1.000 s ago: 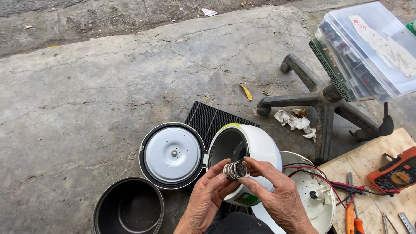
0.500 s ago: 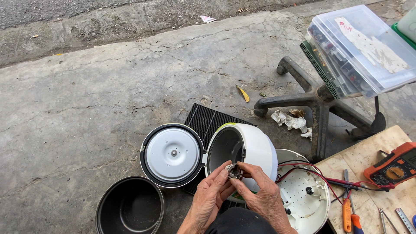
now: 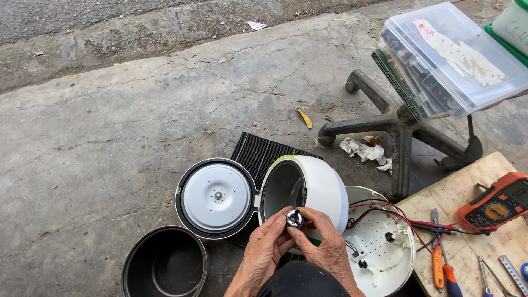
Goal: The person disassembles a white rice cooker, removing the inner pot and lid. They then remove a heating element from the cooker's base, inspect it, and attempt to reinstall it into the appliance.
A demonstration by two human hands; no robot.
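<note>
My left hand (image 3: 263,254) and my right hand (image 3: 323,246) meet in front of me and together pinch a small round shiny metal part (image 3: 294,218). They hold it just below the mouth of a white rice cooker body (image 3: 319,188) that lies on its side. The cooker's hinged lid (image 3: 216,197) hangs open to the left, showing its round metal inner plate. The cooker's white base plate (image 3: 385,247), with red wires running to it, lies to the right of my hands.
A black inner pot (image 3: 164,264) stands at the lower left. A black ribbed mat (image 3: 258,154) lies under the cooker. To the right are a wooden board (image 3: 467,192) with an orange multimeter (image 3: 498,202), screwdrivers (image 3: 443,269), and a chair base (image 3: 397,125) bearing a clear plastic box (image 3: 451,58).
The small metal part has moved down and nearer the cooker's mouth, and my fingers have turned it between them. The view has shifted slightly left.
</note>
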